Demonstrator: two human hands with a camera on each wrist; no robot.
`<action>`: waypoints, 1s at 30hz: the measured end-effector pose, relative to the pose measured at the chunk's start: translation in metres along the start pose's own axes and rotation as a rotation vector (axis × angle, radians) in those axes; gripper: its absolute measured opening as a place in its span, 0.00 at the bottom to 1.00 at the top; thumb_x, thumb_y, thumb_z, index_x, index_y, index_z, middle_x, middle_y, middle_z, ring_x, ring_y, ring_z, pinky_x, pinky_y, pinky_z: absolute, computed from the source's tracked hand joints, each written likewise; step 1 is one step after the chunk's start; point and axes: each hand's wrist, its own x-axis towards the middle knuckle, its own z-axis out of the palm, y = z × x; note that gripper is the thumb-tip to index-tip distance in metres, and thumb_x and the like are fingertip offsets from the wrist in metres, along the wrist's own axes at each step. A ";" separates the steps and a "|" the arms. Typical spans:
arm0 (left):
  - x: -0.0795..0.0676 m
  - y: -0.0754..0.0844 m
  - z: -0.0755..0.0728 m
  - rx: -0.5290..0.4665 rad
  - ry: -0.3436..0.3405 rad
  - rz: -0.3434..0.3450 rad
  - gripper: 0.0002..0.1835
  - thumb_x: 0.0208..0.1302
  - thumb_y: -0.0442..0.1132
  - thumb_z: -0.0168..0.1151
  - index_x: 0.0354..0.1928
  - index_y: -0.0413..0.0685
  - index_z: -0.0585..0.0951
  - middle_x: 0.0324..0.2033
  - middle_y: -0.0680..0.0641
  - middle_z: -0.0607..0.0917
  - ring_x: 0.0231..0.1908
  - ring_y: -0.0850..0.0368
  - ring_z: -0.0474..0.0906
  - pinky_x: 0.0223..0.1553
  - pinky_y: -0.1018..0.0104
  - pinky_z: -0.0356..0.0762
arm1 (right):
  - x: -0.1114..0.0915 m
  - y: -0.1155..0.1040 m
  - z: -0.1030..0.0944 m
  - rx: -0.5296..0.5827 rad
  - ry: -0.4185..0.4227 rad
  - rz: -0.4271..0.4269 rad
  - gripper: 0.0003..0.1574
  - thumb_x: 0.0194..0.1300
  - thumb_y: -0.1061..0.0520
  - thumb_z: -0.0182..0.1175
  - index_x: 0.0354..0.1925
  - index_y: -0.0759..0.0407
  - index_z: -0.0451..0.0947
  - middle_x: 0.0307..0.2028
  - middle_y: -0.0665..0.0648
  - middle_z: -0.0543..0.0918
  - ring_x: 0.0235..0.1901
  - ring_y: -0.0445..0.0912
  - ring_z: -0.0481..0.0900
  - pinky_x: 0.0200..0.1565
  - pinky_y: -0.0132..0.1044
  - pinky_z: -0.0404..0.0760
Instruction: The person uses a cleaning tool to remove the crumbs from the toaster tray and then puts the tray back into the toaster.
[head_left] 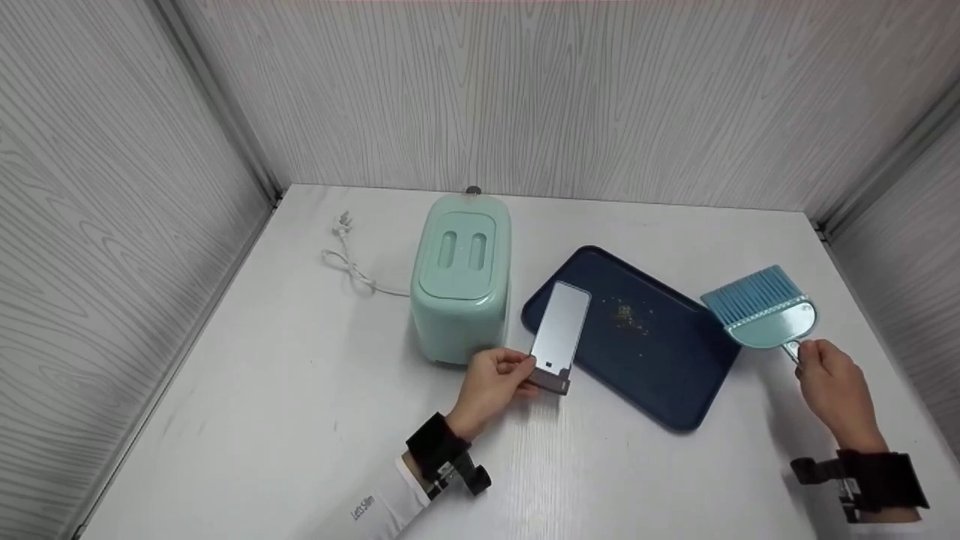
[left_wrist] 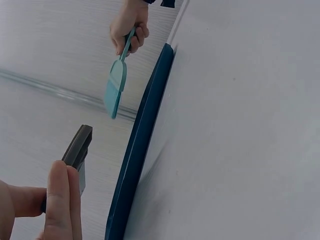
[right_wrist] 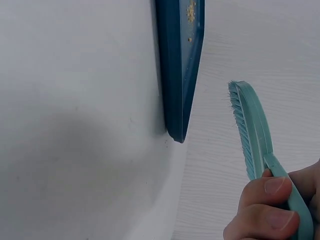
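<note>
My left hand (head_left: 491, 386) pinches the dark end of a flat silver crumb tray (head_left: 561, 326), thumb above and fingers beneath. The tray's metal plate overlaps the left part of a navy serving tray (head_left: 675, 382) in the head view. Crumbs (head_left: 626, 315) lie scattered on the navy tray. Over on the right, my right hand (head_left: 836, 386) grips the handle of a mint-green brush (head_left: 772, 326). Its blue bristles (right_wrist: 242, 132) are held above the table, near the navy tray's right corner.
A mint-green toaster (head_left: 461, 330) with its lid on stands just left of the navy tray. Its white cord (head_left: 364, 277) and plug (head_left: 343, 223) lie on the white table (head_left: 262, 360). Wood-grain panels (head_left: 540, 97) enclose the table at the back and sides.
</note>
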 end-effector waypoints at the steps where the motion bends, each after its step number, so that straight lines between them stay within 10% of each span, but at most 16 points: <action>1: 0.000 0.000 0.000 0.000 0.000 0.000 0.11 0.70 0.29 0.64 0.46 0.24 0.81 0.32 0.38 0.88 0.25 0.56 0.87 0.36 0.61 0.91 | 0.002 0.002 -0.002 -0.004 0.002 0.004 0.32 0.85 0.44 0.33 0.40 0.68 0.71 0.31 0.60 0.76 0.25 0.46 0.69 0.24 0.38 0.68; 30: 0.000 -0.001 -0.002 0.005 0.012 0.007 0.11 0.70 0.29 0.64 0.46 0.24 0.81 0.31 0.40 0.89 0.26 0.57 0.87 0.35 0.61 0.91 | 0.006 0.052 -0.014 -0.029 -0.017 0.123 0.37 0.83 0.44 0.30 0.45 0.73 0.73 0.39 0.69 0.81 0.28 0.48 0.72 0.26 0.37 0.71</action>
